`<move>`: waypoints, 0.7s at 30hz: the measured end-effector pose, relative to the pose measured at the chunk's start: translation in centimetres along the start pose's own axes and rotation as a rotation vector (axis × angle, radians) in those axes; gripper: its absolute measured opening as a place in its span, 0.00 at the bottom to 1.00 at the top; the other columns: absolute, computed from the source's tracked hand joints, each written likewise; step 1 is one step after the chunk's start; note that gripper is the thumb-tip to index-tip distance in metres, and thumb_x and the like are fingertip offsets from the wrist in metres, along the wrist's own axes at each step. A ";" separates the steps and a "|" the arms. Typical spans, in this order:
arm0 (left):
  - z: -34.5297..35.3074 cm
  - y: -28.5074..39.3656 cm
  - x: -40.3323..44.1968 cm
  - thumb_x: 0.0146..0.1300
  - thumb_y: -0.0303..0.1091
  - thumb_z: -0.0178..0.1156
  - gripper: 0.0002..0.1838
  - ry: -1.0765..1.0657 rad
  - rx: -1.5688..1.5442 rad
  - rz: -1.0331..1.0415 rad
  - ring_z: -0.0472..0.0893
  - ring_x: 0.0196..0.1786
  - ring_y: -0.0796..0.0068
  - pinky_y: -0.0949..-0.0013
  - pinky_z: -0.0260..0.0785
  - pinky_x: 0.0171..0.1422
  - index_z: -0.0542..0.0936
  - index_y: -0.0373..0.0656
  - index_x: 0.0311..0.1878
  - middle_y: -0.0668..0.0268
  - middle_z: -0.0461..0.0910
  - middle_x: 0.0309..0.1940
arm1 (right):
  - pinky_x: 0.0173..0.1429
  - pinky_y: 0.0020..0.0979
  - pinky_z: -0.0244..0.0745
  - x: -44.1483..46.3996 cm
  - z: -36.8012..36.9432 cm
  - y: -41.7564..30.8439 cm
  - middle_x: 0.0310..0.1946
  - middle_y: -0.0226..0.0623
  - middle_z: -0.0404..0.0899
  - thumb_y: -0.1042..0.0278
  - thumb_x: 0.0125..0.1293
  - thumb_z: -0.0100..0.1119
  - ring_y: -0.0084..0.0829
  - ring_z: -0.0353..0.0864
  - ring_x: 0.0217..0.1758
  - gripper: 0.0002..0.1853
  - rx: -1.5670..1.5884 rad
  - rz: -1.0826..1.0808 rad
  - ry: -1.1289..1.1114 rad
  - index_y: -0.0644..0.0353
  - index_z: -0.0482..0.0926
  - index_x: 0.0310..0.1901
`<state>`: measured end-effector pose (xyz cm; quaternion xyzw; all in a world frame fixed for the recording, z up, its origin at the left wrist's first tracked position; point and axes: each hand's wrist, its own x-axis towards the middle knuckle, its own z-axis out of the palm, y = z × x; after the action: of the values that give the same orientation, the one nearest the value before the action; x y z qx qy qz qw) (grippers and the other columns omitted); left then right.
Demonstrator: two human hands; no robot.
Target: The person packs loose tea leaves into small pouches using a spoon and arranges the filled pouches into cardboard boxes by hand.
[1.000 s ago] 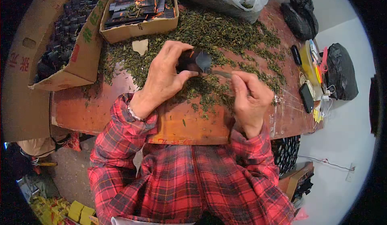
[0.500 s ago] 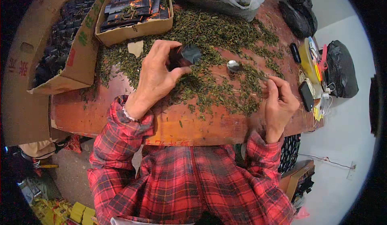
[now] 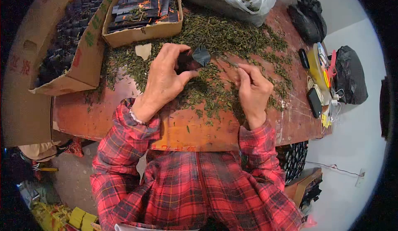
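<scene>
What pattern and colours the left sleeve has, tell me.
The left sleeve is plaid, red and near-black; best seen in the head view.

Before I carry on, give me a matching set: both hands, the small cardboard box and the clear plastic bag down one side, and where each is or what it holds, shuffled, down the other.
Column one
1. Left hand
2. Right hand
3. Small cardboard box
4. Clear plastic bag

Column two
A. Filled with dark packets with orange marks
B. Pinching a thin utensil
C. Beyond the loose dried leaves, at the far side of the table
D. Curled around a dark pouch

Pairs: 1-D, 2-B, 3-A, 4-C
</scene>
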<state>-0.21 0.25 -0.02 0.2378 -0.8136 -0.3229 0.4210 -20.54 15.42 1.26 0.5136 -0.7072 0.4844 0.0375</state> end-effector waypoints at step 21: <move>-0.2 -0.3 0.0 0.49 0.29 0.82 0.34 0.012 -0.006 -0.035 0.83 0.47 0.54 0.60 0.76 0.50 0.78 0.38 0.60 0.55 0.81 0.48 | 0.37 0.24 0.85 0.5 -2.8 -2.8 0.37 0.40 0.90 0.80 0.76 0.62 0.22 0.88 0.34 0.06 0.354 0.201 0.166 0.70 0.86 0.48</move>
<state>-0.01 -0.01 -0.12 0.2527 -0.8059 -0.3312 0.4208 -19.88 17.14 4.79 0.3971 -0.6534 0.6430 -0.0436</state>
